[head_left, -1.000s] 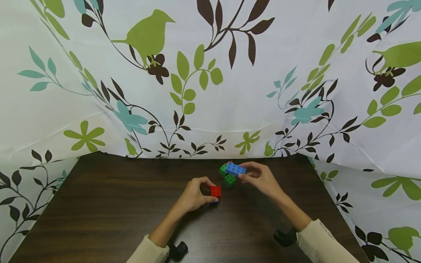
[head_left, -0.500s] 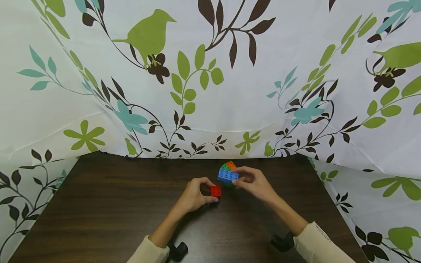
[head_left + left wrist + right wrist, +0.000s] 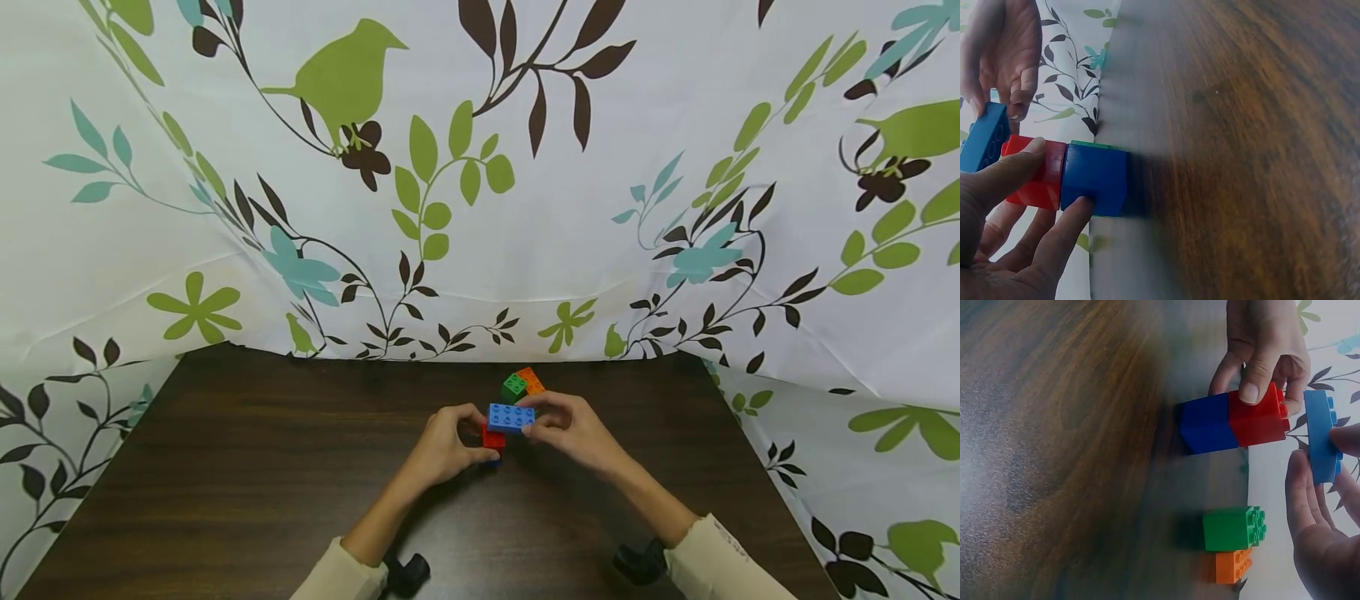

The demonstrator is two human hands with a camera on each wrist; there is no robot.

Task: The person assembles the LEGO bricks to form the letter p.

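A red toy building brick [image 3: 493, 440] is stacked on a dark blue brick [image 3: 1210, 425], which stands on the table. My left hand [image 3: 448, 443] grips this stack from the left, thumb and fingers on its sides. Over the red brick, my right hand [image 3: 576, 429] pinches a longer, thinner light blue brick [image 3: 512, 418] at its right end. The right wrist view shows a gap between the red brick's studs and the light blue brick's underside [image 3: 1317, 437]. From the head, the light blue brick covers part of the red one.
A green brick [image 3: 514, 387] and an orange brick [image 3: 532, 380] sit side by side behind the hands, near the far edge of the dark wooden table [image 3: 300, 433]. White cloth [image 3: 540, 217] printed with leaves and birds hangs behind it. Black wrist-worn pieces [image 3: 407, 575] show at both sleeves.
My right hand has carried the light blue brick left and toward me, from over the green and orange bricks to over the red one. The left hand stays on the stack.
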